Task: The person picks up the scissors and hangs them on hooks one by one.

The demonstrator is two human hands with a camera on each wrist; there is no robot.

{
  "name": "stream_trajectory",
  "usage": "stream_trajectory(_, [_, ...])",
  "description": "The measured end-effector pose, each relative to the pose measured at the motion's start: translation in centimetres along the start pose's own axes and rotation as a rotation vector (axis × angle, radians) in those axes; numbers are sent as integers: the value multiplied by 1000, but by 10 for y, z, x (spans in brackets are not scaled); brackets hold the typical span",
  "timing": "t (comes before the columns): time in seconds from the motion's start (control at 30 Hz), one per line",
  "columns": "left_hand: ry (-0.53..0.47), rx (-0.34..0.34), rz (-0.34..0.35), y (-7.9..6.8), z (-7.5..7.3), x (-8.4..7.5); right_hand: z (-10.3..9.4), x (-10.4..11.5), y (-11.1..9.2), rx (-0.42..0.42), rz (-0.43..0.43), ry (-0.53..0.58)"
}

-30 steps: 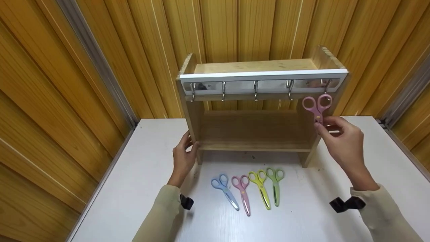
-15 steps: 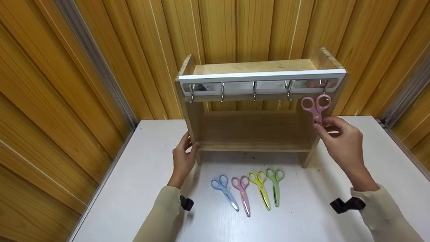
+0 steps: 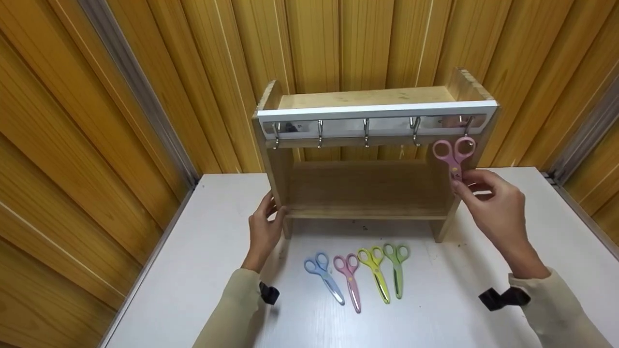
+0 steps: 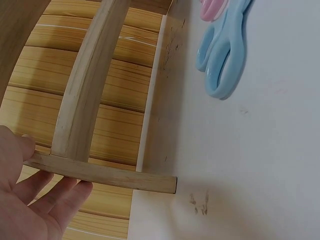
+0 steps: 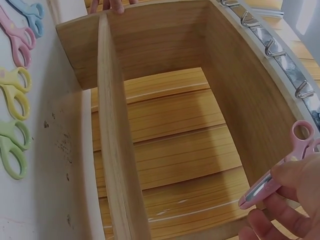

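My right hand (image 3: 498,203) pinches a pair of pinkish-purple scissors (image 3: 455,158) by the blade end, rings upward. One ring sits at the rightmost metal hook (image 3: 468,126), whose tip shows inside the ring; whether the hook bears the weight I cannot tell. In the right wrist view the same scissors (image 5: 300,145) lie between thumb and fingers, blades closed. My left hand (image 3: 265,229) grips the left side panel of the wooden shelf (image 3: 367,212). The left wrist view has the thumb on one face of the panel (image 4: 105,172) and the fingers on the other.
On the white table (image 3: 217,290), before the shelf, lie blue scissors (image 3: 325,278), pink scissors (image 3: 350,280), yellow scissors (image 3: 376,273) and green scissors (image 3: 397,268). Several bare hooks (image 3: 366,133) run along the shelf's front rail. A wood-plank wall (image 3: 319,43) stands behind.
Little differs. The right hand and its scissors stay at the rightmost hook, with only a slight shift of the hand. The left hand stays on the shelf panel.
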State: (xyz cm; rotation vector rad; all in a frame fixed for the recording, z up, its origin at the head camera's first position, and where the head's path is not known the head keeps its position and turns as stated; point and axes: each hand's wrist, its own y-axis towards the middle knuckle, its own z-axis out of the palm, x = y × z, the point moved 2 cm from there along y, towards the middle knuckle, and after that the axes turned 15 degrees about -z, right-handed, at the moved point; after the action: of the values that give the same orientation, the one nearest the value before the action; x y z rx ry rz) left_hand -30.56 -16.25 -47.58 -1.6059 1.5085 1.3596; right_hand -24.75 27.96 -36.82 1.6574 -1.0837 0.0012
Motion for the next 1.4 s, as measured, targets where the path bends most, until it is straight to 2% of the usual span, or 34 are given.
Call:
stream_trajectory(0.23, [12,-3,-17,0,0,2,-4,3,-8,6,-18,-45])
stream_trajectory(0.4, [24,-2,-34,1,0,2,-5,4,-17,7,0,-76])
stream_trajectory(0.57, [30,-1,-34,2,0,2,-2,2,-30,70,18,-117])
stream_trajectory(0.73, [21,-6,5,5,0,3,5,-7,-45,129,40,-158])
stream_trajectory(0.97, [21,12,1,5,1,4,19,-18,-68,212,93,-210])
stream_trajectory(1.07, [23,13,1,5,1,4,26,-20,-77,267,112,-206])
stream_trajectory(1.3, [19,12,-2,5,-1,2,40,-21,-95,539,146,-213])
stream_trajectory(1.4, [28,9,-8,5,-1,3,47,-22,-100,621,147,-225])
